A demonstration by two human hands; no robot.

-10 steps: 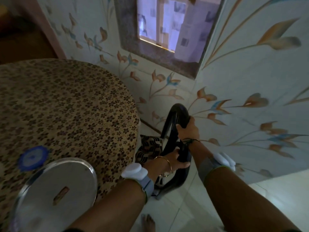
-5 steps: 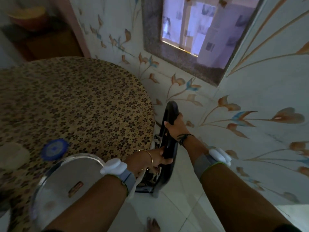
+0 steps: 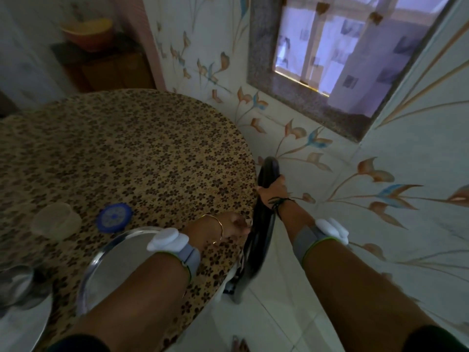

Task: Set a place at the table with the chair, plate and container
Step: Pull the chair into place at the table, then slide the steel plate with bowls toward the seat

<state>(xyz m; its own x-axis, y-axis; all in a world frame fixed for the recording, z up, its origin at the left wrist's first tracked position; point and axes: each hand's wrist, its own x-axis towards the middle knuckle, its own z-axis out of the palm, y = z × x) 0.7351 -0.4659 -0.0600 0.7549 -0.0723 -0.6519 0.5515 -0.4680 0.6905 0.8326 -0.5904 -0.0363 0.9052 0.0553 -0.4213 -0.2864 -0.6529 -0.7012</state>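
Both hands grip the black chair's (image 3: 264, 224) curved back at the right edge of the round surface (image 3: 142, 153): left hand (image 3: 225, 228) clamped low, right hand (image 3: 272, 189) clamped higher. Near the left forearm lies the steel plate (image 3: 114, 260); farther left sit a blue lid (image 3: 114, 217) and a translucent container (image 3: 54, 222).

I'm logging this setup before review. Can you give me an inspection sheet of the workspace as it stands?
Surface: round table under a floral cloth.
Job's things: black chair at the table's edge; steel plate and translucent container on the cloth.
Clutter: blue round lid; steel vessel, partly in view.
Grippers: left hand and right hand both grip the chair's back.
Cables: nothing seen.
Surroundings: flower-painted wall, window, tiled floor.
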